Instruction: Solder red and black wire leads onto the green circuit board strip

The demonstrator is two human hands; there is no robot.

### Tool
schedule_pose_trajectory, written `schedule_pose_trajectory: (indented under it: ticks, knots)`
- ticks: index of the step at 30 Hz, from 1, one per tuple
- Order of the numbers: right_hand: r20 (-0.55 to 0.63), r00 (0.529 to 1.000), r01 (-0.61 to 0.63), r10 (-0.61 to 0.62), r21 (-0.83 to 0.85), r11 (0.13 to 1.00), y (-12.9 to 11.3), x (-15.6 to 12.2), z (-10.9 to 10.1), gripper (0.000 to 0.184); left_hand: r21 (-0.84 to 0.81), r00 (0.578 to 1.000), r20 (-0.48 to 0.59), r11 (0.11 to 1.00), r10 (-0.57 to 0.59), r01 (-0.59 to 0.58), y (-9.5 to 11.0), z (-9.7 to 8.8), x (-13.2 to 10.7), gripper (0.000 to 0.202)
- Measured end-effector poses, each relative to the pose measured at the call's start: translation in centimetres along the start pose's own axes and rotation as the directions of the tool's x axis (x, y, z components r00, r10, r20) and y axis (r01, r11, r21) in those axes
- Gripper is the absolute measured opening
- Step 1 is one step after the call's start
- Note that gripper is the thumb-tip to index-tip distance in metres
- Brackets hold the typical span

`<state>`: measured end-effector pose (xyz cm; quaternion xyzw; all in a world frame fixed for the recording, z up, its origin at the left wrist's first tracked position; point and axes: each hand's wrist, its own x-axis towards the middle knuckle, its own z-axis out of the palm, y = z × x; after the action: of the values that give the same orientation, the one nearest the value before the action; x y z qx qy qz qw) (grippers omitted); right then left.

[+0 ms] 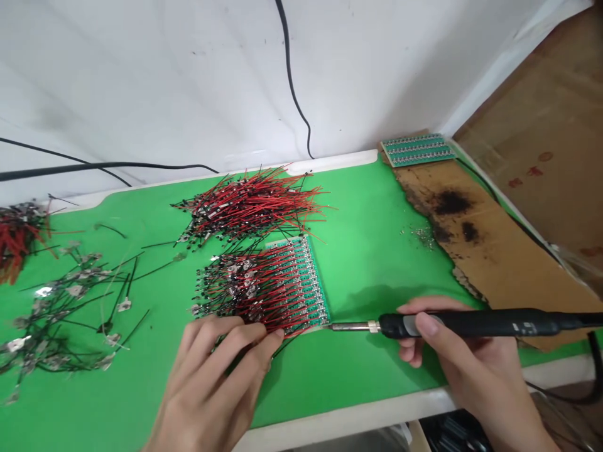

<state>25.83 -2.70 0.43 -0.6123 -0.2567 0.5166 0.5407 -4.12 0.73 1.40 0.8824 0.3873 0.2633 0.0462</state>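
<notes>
In my right hand is a black soldering iron, gripped like a pen and pointing left. Its metal tip meets the near right corner of a green circuit board. Rows of red wires run across that board, and black wire ends with small metal parts bunch at its left side. My left hand is at the near left edge of the board, thumb and fingers pinched on a wire. Its fingers partly cover the bunch, so the exact grip is hidden.
Behind the board lies a heap of red and black wires. Loose black leads with metal tabs are spread at left, beside another red wire bundle. A scorched cardboard piece at right carries a second circuit board. A white wall stands behind.
</notes>
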Motion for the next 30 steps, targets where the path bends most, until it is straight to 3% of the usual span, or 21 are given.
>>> schedule_pose_trajectory:
  ticks: [9, 30]
  knots:
    - [-0.005, 1.0, 0.018, -0.018, -0.022, 1.0, -0.1, 0.0, 0.0, 0.033, 0.093, 0.995, 0.007, 0.991, 0.099, -0.1, -0.3, 0.2, 0.4, 0.025]
    - [0.0, 0.999, 0.051, -0.051, -0.08, 0.995, -0.2, 0.1, -0.3, 0.032, 0.018, 0.996, 0.004, 0.996, 0.088, -0.088, -0.7, 0.3, 1.1, 0.021]
